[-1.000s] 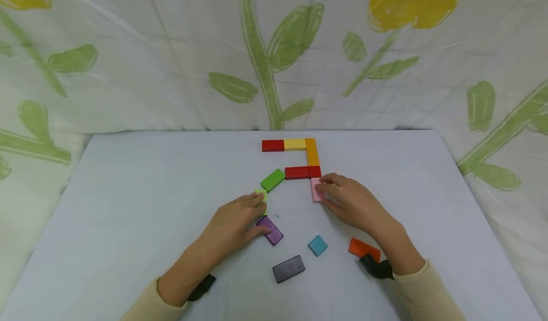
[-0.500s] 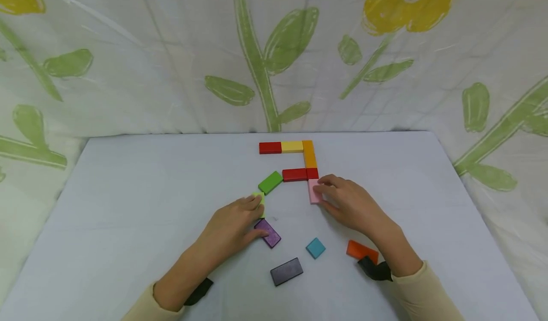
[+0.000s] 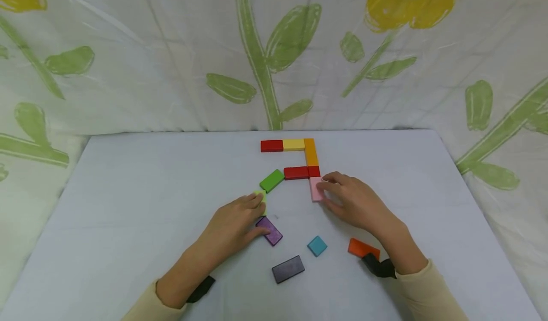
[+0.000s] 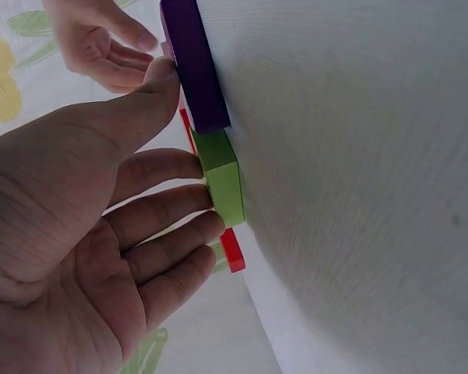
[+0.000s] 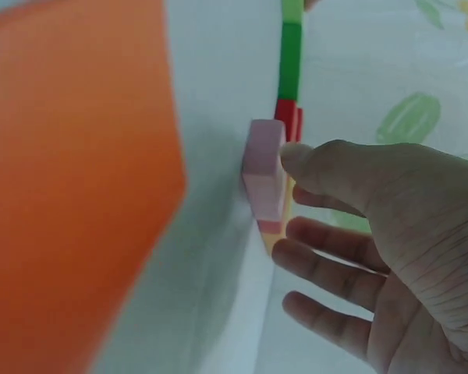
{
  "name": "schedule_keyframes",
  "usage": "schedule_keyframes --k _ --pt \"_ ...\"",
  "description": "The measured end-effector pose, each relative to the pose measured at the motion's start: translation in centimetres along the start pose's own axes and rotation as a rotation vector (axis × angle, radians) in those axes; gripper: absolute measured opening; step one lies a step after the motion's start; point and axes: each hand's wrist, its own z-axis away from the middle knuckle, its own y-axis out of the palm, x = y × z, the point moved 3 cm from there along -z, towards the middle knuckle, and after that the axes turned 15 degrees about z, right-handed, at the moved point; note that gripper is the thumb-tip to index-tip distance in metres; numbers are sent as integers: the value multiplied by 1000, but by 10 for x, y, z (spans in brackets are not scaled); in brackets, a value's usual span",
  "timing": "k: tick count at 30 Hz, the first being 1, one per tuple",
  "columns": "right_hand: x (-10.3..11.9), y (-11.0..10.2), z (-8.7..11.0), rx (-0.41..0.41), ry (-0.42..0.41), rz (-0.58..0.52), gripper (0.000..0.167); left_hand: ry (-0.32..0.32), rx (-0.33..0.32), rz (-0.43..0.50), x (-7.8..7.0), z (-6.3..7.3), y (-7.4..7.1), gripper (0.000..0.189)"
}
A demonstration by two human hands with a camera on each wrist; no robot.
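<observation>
My left hand (image 3: 229, 223) lies over a light green block (image 4: 225, 175), its fingertips on the block's top. Its thumb touches a purple block (image 3: 266, 228), end to end with the light green one. My right hand (image 3: 359, 202) is at a pink block (image 3: 316, 191); in the right wrist view the thumb tip rests on the pink block's face while the other fingers spread loosely past it. The pink block abuts a small red block (image 3: 314, 171). A green block (image 3: 271, 180) runs slantwise between the light green block and a long red block (image 3: 296, 173).
Farther back, an orange block (image 3: 311, 152), a yellow block (image 3: 293, 144) and another red block (image 3: 271, 145) continue the line. Nearer lie a blue square block (image 3: 317, 246), a dark grey block (image 3: 288, 269) and an orange-red block (image 3: 363, 248) beside the right wrist strap. White cloth covers the table (image 3: 141, 192).
</observation>
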Motion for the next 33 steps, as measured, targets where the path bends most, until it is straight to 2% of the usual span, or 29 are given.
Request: schedule_keyframes --k 11,18,23,29,33 --pt "2 -18 20 -8 -5 -77 47 0 1 2 0 -2 0 54" --pt "15 -22 39 -46 -89 -103 45 -16 -1 9 0 0 -1 53" --pt "22 -27 51 -73 -91 -86 46 -27 8 7 0 0 -1 52" --pt "38 -23 63 -54 -136 -56 50 -39 23 2 0 -1 0 54" --pt "47 -17 69 -24 -159 -71 46 -43 32 3 0 -2 1 52"
